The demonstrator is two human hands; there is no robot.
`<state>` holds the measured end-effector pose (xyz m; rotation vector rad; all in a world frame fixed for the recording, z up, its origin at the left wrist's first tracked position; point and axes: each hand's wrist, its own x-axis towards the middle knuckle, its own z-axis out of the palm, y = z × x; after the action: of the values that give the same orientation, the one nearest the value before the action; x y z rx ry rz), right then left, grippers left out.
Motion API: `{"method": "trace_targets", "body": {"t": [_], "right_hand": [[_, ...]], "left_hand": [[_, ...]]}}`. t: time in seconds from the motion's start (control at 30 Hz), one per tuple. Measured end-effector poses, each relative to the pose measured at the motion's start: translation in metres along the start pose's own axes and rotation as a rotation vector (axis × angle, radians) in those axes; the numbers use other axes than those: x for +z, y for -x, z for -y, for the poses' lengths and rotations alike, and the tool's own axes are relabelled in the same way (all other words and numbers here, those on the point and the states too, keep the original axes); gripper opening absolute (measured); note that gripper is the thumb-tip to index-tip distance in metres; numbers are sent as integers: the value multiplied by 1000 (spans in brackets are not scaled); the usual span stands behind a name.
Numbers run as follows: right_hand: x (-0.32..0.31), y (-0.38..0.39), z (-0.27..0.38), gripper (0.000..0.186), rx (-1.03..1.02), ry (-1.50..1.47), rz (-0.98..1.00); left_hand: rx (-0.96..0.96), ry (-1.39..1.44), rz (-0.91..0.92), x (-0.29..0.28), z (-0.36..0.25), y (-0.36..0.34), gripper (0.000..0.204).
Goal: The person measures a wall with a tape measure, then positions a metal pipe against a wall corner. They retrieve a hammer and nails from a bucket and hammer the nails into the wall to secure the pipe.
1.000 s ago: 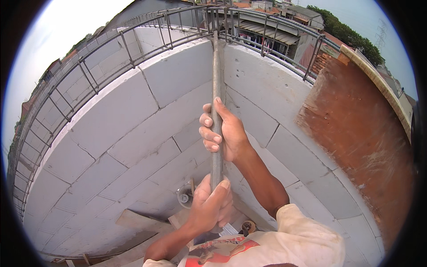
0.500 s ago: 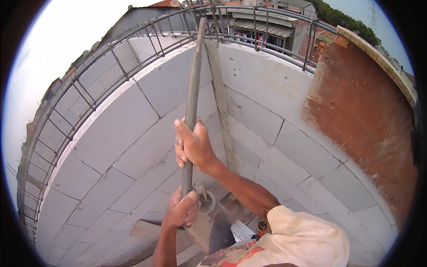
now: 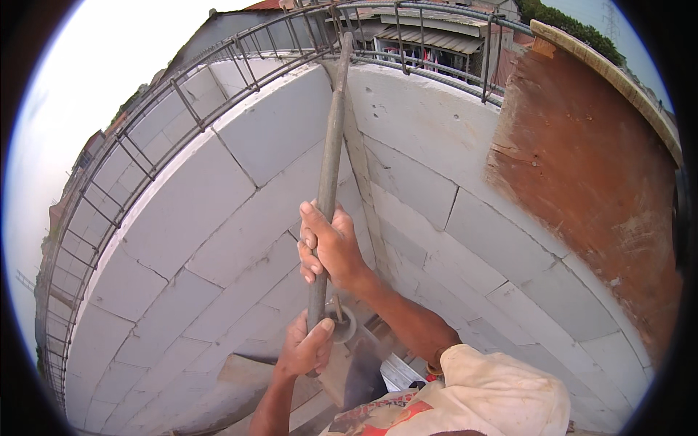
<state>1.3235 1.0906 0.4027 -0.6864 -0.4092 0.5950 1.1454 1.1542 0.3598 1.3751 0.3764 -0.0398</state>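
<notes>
Both my hands are closed around a long grey metal bar (image 3: 332, 156), which leans up and away from me. My right hand (image 3: 331, 243) wraps it near the middle, thumb pointing up along it. Lower down, close to the bottom end, my left hand (image 3: 304, 345) grips it with the fingers curled round. The bar's narrowed top end reaches the rebar cage (image 3: 240, 62) above the wall corner; whether it hooks onto a rod there I cannot tell.
Pale block walls (image 3: 182, 196) meet in a corner before me. A reddish-brown board (image 3: 574, 167) with a wooden edge strip covers the right wall's upper part. Below are a bucket (image 3: 347, 325) with a stick in it and planks (image 3: 251, 374). Rooftops lie beyond.
The bar and both hands have shifted right and a little down in view. Its top end now lies to the right relative to the wall corner. My grip looks the same.
</notes>
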Motion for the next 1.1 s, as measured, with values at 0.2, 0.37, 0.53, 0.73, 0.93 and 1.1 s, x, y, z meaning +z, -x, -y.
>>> {"method": "trace_targets", "body": {"t": [0.2,0.37,0.53,0.73,0.93,1.1], "right_hand": [[8,-33,27,33,17,-83,-42],[37,-55,36,37,-4,-181,30],[77,-81,48,34,-18,-335,58],[97,-103,45,25,34,-380,105],[131,-130,33,19,-55,-271,10],[117,-116,54,25,-18,-330,45]], "left_hand": [[-102,-116,-63,11,-72,-4,36],[-166,-234,-113,-5,-142,13,37],[-185,-354,-99,-26,-216,26,41],[-192,-582,-135,-63,-255,21,44],[-162,-815,-233,-84,-290,16,48],[-185,-1067,-358,-43,-295,19,49]]}}
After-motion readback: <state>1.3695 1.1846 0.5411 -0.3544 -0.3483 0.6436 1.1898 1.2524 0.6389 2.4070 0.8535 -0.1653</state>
